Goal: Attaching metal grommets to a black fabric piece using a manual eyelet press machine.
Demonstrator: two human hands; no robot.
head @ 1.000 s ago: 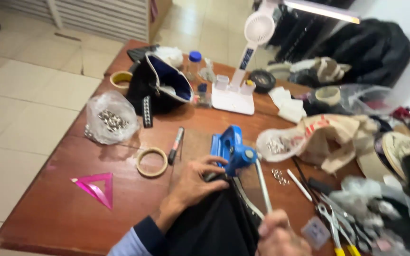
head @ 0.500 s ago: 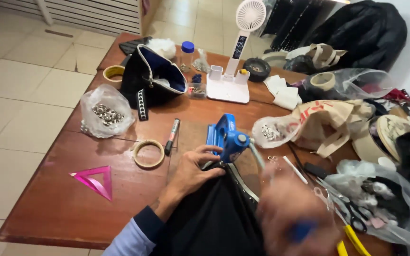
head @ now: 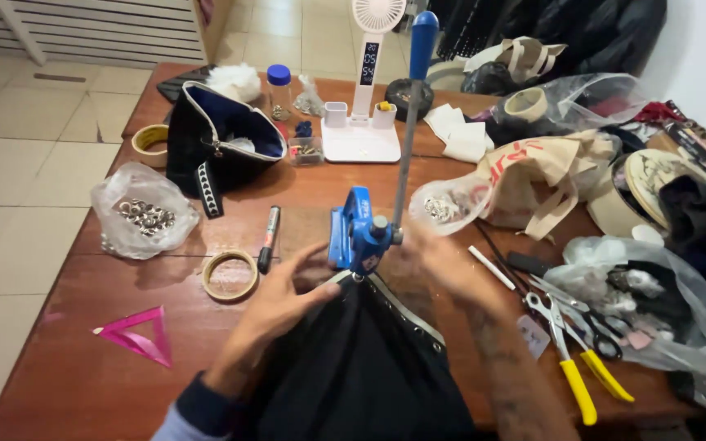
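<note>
A blue hand press (head: 357, 233) stands mid-table on the wooden table (head: 67, 392), its long lever upright and the blue grip (head: 423, 33) high above. Black fabric (head: 361, 367) with metal eyelets along one edge runs from my lap up under the press. My left hand (head: 275, 306) lies on the fabric just left of the press, thumb and fingers pinching its edge. My right hand (head: 443, 261) is blurred, close to the right side of the press over the fabric edge; its grip is unclear.
A clear bag of metal eyelets (head: 145, 216), a tape ring (head: 230, 275), a black marker (head: 268, 237) and a pink triangle ruler (head: 136, 335) lie left. Yellow-handled scissors (head: 574, 359), a plastic bag (head: 647, 302) and a beige tote (head: 549, 171) crowd the right. A black pouch (head: 222, 143) and white fan stand (head: 365, 82) sit behind.
The press lever has swung from lying down toward me to upright. My right hand has left the lever grip and moved forward to the press. My left hand stays on the fabric.
</note>
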